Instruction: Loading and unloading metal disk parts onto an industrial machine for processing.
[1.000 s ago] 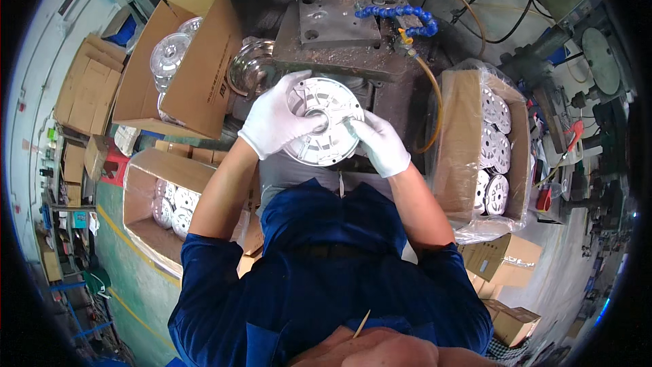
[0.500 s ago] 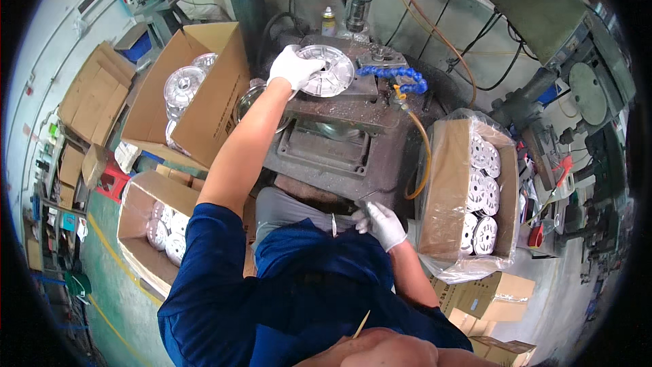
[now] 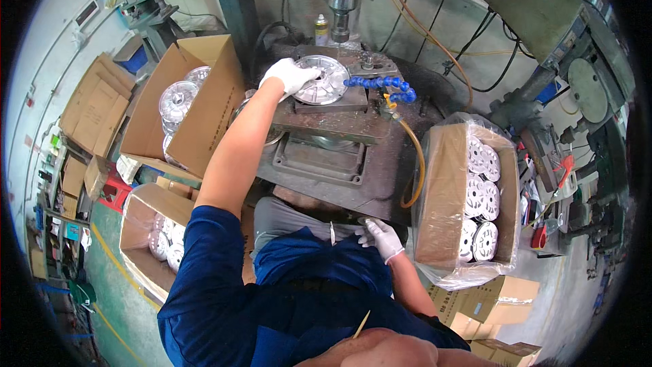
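My left hand [image 3: 288,77], in a white glove, grips the left side of a silvery round metal disc [image 3: 324,88] with ribs and a central hole. The thumb lies over its top toward the middle. The disc sits on the machine's block [image 3: 350,103], in front of the spindle [image 3: 341,17]. The underside of the disc and some fingers are hidden. Also gloved, my right hand [image 3: 382,238] is by my right thigh, fingers loosely apart; nothing shows in it. A blue jointed coolant hose [image 3: 384,82] reaches toward the disc's right edge.
To the left stand two cardboard boxes, an upper box [image 3: 210,105] and a lower box [image 3: 159,194], both holding metal discs. A plastic-lined box [image 3: 441,204] of pale discs stands right. A spray can [image 3: 321,30] is behind the table; a yellow hose [image 3: 420,163] hangs beside it.
The view has shifted slightly. My left hand and the disc now sit a little lower toward the block. The right hand stays by the thigh, its fingers looser.
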`<state>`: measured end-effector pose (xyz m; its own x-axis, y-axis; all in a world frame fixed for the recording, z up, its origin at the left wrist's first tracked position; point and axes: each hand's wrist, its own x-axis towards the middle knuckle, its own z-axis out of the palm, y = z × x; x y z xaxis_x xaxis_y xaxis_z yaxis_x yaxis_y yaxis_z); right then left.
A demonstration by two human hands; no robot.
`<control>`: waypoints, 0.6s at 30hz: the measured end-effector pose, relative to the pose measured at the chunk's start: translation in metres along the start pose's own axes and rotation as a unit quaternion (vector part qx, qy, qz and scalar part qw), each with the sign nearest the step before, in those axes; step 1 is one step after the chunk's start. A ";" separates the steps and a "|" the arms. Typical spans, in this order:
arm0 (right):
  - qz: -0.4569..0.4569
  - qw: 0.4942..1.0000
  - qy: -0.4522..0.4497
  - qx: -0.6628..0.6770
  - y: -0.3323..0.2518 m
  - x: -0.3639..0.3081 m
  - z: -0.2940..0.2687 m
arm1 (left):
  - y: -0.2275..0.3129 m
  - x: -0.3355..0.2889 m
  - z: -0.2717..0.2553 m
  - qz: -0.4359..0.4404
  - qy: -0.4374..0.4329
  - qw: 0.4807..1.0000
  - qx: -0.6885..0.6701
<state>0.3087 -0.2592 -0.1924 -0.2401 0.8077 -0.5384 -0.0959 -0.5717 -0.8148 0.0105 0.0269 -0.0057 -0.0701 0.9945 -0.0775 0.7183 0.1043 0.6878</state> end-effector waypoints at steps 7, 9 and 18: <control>-0.007 0.999 -0.013 -0.031 -0.002 0.003 0.003 | 0.010 -0.001 -0.014 -0.053 -0.083 0.994 0.036; -0.022 0.999 -0.014 -0.036 0.003 0.002 0.001 | 0.008 -0.001 -0.014 -0.043 -0.071 0.996 0.043; -0.005 0.999 0.013 -0.042 0.010 -0.005 -0.002 | -0.006 0.001 -0.009 -0.038 -0.053 0.998 0.004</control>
<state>0.3109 -0.2687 -0.1977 -0.2151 0.8169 -0.5352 -0.0167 -0.5510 -0.8343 -0.0003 0.0272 -0.0035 -0.0523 0.9773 -0.2052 0.7191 0.1794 0.6714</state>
